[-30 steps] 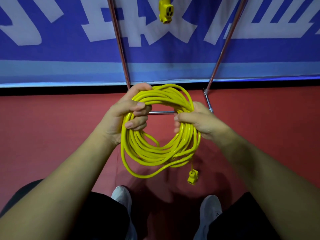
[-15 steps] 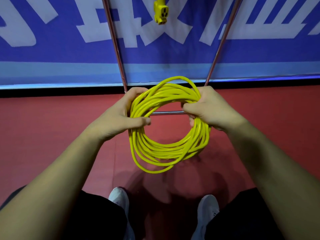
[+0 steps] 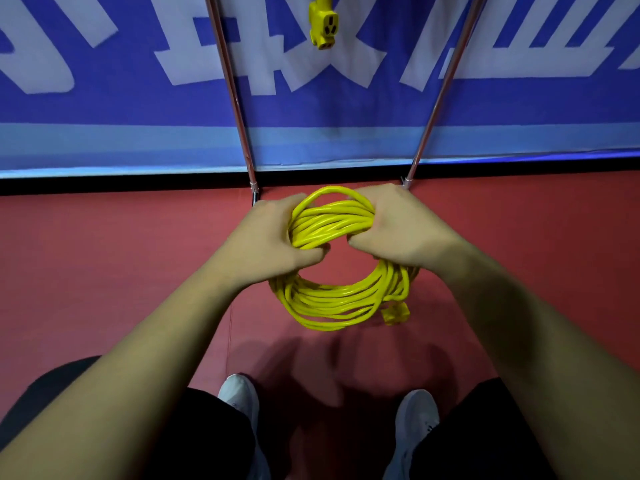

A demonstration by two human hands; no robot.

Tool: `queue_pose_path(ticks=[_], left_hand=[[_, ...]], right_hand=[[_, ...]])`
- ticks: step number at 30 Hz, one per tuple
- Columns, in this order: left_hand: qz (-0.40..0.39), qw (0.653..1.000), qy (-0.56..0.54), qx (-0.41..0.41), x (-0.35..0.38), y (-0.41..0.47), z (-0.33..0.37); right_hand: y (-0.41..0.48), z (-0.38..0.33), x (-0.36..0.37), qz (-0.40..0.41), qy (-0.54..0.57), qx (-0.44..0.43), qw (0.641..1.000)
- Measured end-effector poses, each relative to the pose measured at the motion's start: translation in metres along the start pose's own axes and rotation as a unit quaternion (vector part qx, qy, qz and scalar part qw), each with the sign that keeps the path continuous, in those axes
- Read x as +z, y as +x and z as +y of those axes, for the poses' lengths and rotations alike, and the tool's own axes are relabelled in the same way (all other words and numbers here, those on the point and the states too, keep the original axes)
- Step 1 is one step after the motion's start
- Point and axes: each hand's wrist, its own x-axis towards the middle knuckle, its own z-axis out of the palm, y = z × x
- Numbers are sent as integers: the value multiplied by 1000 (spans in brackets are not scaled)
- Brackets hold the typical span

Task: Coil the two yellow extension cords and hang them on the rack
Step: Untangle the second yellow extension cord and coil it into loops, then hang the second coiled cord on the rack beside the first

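Coil (image 3: pixel 332 258): centre frame, top bunched between both fists, loops hung below.
Left hand (image 3: pixel 270 240): clenched on coil.
Right hand (image 3: pixel 398 230): clenched on coil.

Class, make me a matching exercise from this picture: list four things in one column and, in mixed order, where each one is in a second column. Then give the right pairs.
Things:
1. coiled cord
2. socket end
3. shoes
4. rack poles

Places:
A. at the bottom of the view, on the red floor
B. hanging at the top, in front of the blue banner
C. gripped by the left hand and the right hand
D. slanting up from the floor on either side of the hands

Pairs: 1-C, 2-B, 3-A, 4-D
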Motion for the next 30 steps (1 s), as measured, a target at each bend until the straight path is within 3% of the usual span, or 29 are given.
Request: queue_pose_path(ticks=[4,9,16,21,24,30], left_hand=[[-28,983,-172,-58,-4,5,17],[23,945,-318,-71,-13,11,34],[34,928,-367,-46,-41,25,64],[57,926,-373,-25,-63,41,92],[92,919,-381,-28,-78,55,107],[51,967,-246,26,-122,102,141]], right_hand=[[-4,1,-8,26,89,18,996],[-11,16,-23,-17,227,55,972],[-21,2,-36,11,339,55,939],[-20,-20,-65,-5,455,60,888],[-18,-29,-90,46,462,36,885],[-2,-51,-168,195,353,-29,914]])
